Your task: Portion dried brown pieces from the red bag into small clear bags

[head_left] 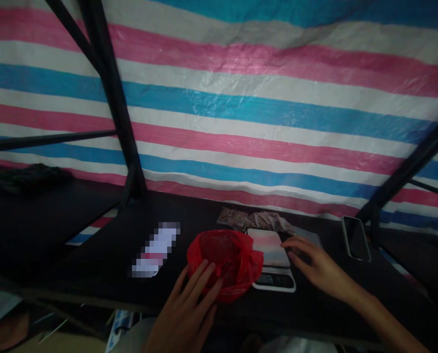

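Note:
A red plastic bag (226,260) lies open on the dark table (94,255). My left hand (189,309) rests against its near side with fingers stretched out flat. To the right of the bag sits a small white digital scale (272,260) with a shiny platform. My right hand (314,264) reaches over the scale's right edge, fingers loosely curled and apart, holding nothing I can see. Several small patterned packets (255,219) lie just behind the scale.
A phone (356,238) lies face up at the right. A blurred-out white object (156,249) lies left of the bag. Black metal frame poles (112,98) rise in front of a pink, blue and white striped tarp (278,98). A dark bundle (24,176) sits far left.

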A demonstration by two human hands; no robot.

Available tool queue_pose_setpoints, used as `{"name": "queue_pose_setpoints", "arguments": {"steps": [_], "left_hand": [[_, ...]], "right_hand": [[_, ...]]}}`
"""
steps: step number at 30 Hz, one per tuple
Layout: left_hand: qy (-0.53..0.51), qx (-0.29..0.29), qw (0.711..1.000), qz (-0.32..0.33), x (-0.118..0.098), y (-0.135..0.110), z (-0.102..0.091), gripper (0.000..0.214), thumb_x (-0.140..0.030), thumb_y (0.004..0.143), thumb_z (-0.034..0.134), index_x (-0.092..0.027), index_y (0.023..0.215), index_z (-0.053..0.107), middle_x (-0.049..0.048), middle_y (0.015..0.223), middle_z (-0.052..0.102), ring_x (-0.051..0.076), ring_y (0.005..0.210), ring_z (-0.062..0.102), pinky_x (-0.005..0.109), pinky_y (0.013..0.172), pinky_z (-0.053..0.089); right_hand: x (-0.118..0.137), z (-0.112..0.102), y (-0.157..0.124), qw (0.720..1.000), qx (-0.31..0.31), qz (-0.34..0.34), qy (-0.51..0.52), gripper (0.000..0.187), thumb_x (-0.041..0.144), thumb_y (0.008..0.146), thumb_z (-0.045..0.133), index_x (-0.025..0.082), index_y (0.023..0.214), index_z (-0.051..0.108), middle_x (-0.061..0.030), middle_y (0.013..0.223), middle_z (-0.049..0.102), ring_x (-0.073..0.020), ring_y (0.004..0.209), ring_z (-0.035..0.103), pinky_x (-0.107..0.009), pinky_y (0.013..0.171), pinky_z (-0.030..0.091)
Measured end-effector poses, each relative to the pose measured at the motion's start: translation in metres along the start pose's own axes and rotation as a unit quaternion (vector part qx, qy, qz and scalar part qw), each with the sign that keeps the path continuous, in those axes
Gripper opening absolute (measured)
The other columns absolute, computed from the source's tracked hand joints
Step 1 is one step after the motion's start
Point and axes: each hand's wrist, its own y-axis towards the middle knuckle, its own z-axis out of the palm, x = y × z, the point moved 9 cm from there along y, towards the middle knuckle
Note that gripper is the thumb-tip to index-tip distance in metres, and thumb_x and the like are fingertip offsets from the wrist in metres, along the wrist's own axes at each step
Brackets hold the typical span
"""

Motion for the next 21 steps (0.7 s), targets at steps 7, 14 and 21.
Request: {"name": "queue_pose_setpoints", "arguments": {"steps": [7, 14, 21], "left_hand": [[0.02, -0.002, 0.996, -0.091, 0.024, 0.02, 0.012, 0.038, -0.024, 0.101, 0.056, -0.021, 0.137, 0.066, 0.0145, 0.16, 0.058, 0.032, 0.155, 0.046, 0.058, 0.132, 0.024], [-0.008, 0.17, 0.97, -0.175, 0.071, 0.014, 0.057, 0.064, -0.025, 0.093, 0.061, -0.014, 0.155, 0.053, 0.025, 0.161, 0.052, 0.04, 0.15, 0.051, 0.059, 0.119, 0.048], [-0.021, 0.253, 0.954, -0.158, 0.076, 0.002, 0.062, 0.07, -0.036, 0.093, 0.061, -0.006, 0.156, 0.052, 0.0251, 0.159, 0.054, 0.039, 0.15, 0.05, 0.057, 0.125, 0.042]], "right_hand": [[0.11, 0.105, 0.039, 0.972, 0.184, -0.131, -0.061, 0.086, 0.046, 0.088, 0.082, 0.029, 0.164, 0.045, -0.0122, 0.176, 0.03, -0.0392, 0.164, 0.021, -0.064, 0.131, 0.025], [0.092, 0.156, 0.082, 0.941, 0.295, -0.12, -0.112, 0.119, 0.056, 0.078, 0.088, 0.011, 0.17, 0.027, -0.0232, 0.176, 0.021, -0.0437, 0.163, 0.018, -0.058, 0.132, 0.023], [0.083, 0.164, 0.092, 0.923, 0.322, -0.161, -0.135, 0.118, 0.065, 0.075, 0.087, 0.002, 0.163, 0.04, -0.0291, 0.168, 0.036, -0.0401, 0.161, 0.028, -0.053, 0.135, 0.006]]}}
